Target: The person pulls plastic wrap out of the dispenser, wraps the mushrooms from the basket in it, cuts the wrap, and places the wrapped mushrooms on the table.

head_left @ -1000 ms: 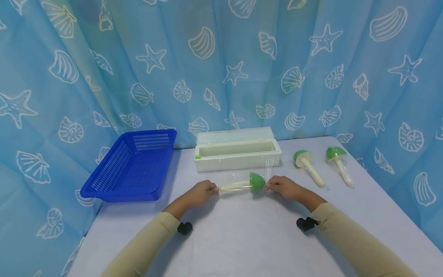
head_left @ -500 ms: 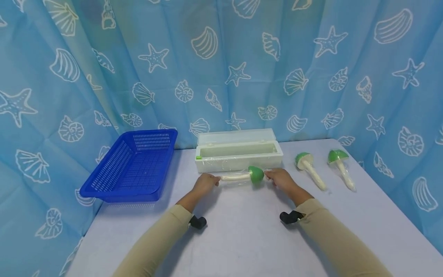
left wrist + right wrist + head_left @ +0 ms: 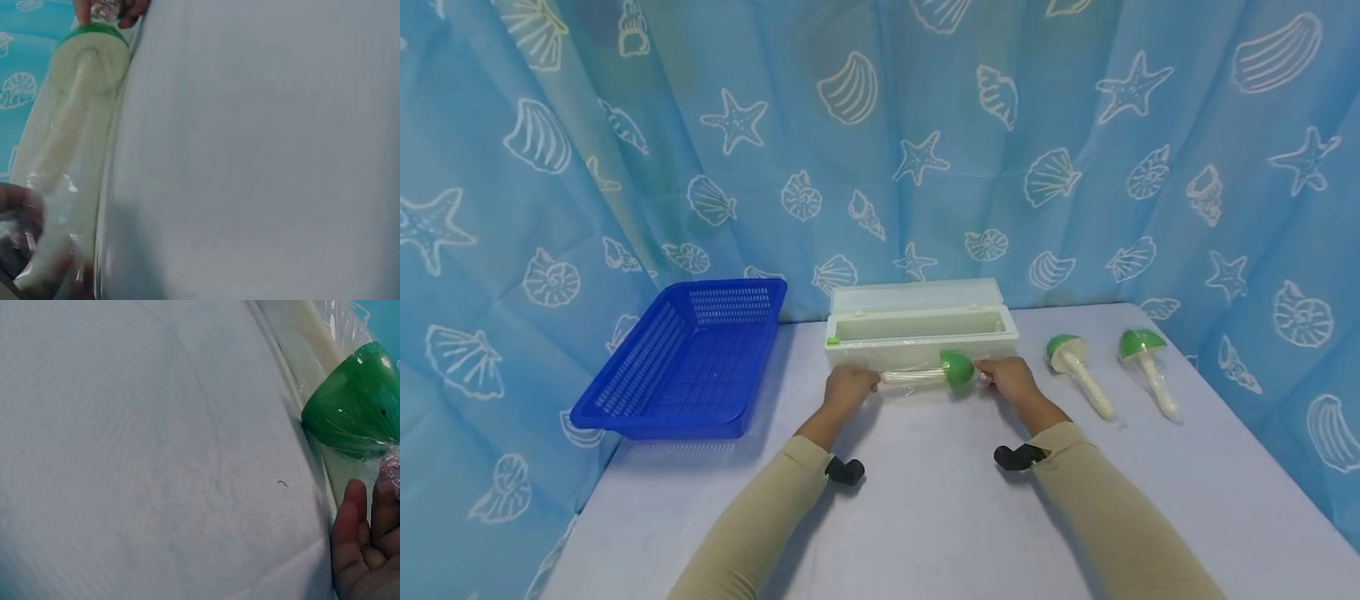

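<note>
A mushroom with a green cap and a pale stem lies crosswise between my hands, wrapped in clear plastic wrap. My left hand pinches the wrap's end at the stem side. Beyond the cap, my right hand pinches the gathered wrap; the right wrist view shows the film bunched at the fingertips. Right behind the mushroom stands a long white plastic-wrap dispenser box with its lid raised. In the left wrist view the left hand is only partly visible at the lower left corner.
Two more wrapped green-capped mushrooms, one nearer and one farther right, lie on the white-covered table. At the left is a blue plastic basket. A blue seashell-patterned curtain hangs behind the table.
Both hands have moved the wrapped mushroom forward, close to the front of the dispenser box. The film seen stretched up from the cap to the box a second ago no longer shows.
</note>
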